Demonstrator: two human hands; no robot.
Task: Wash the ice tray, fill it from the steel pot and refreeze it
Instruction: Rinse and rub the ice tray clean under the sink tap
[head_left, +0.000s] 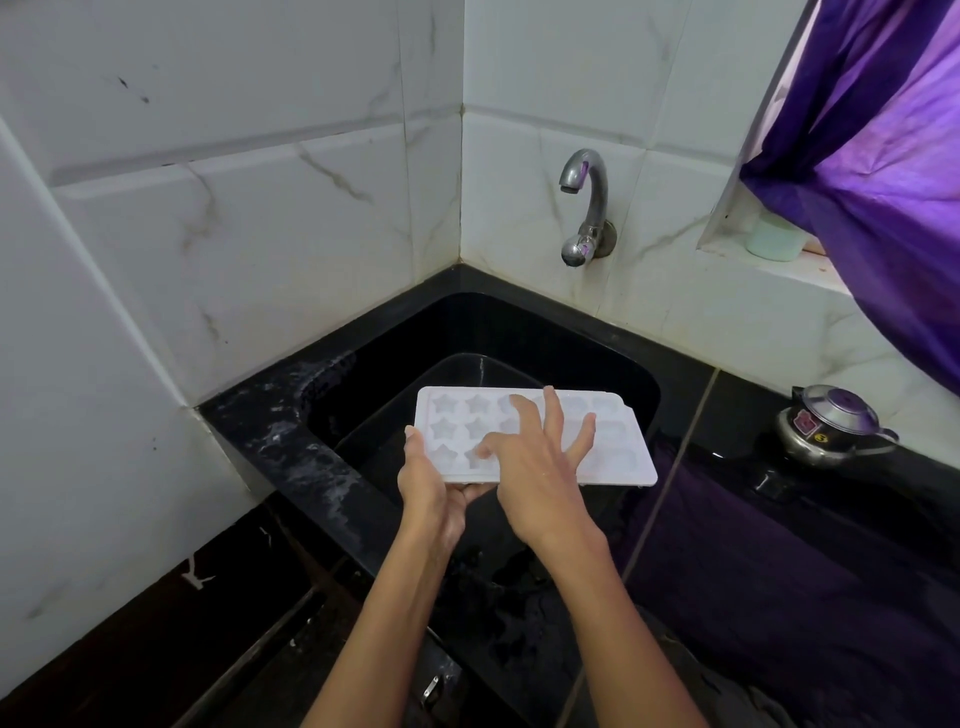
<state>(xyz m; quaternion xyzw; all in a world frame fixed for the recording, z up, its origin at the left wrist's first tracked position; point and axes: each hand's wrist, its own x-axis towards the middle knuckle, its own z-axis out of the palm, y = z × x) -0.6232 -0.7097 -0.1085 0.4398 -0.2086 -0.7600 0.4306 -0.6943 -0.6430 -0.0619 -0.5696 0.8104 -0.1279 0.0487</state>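
A white ice tray with star-shaped moulds is held level over the black sink. My left hand grips its near left corner, thumb on the rim and fingers underneath. My right hand lies on top of the tray with fingers spread, fingertips touching the moulds. A steel pot with a lid stands on the black counter at the right. No water runs from the tap.
A dark tub sits inside the sink under the tray. White tiled walls meet in the corner behind. A purple curtain hangs at the upper right over a ledge with a pale cup. Purple cloth lies on the counter.
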